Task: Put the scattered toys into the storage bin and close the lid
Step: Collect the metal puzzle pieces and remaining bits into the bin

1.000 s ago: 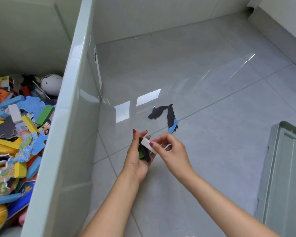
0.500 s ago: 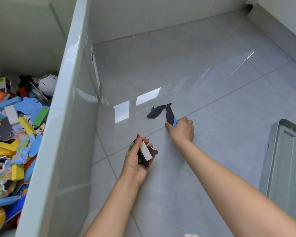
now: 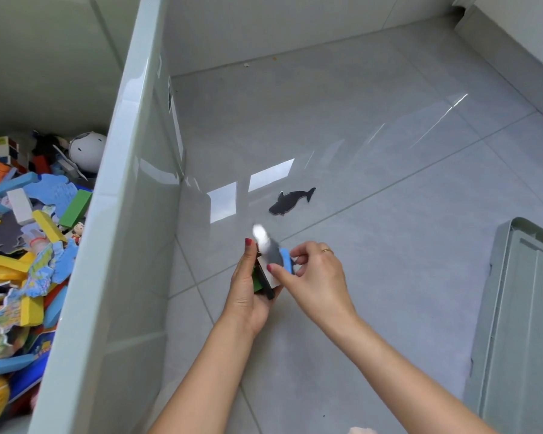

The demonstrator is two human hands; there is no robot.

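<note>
My left hand is shut on a small stack of toy pieces, green, black and white. My right hand pinches a grey and blue animal-shaped piece and holds it against that stack. One dark whale-shaped piece lies alone on the grey tile floor beyond my hands. The pale green storage bin stands open at the left, with several colourful blocks and foam shapes inside. Its lid lies on the floor at the right edge.
A white round toy rests at the back of the bin. The wall base runs along the far side of the floor. Tile floor stretches between the bin and the lid.
My right hand reached out to the floor, picked up the grey and blue piece beside the whale shape, and brought it back to the stack in my left hand.
</note>
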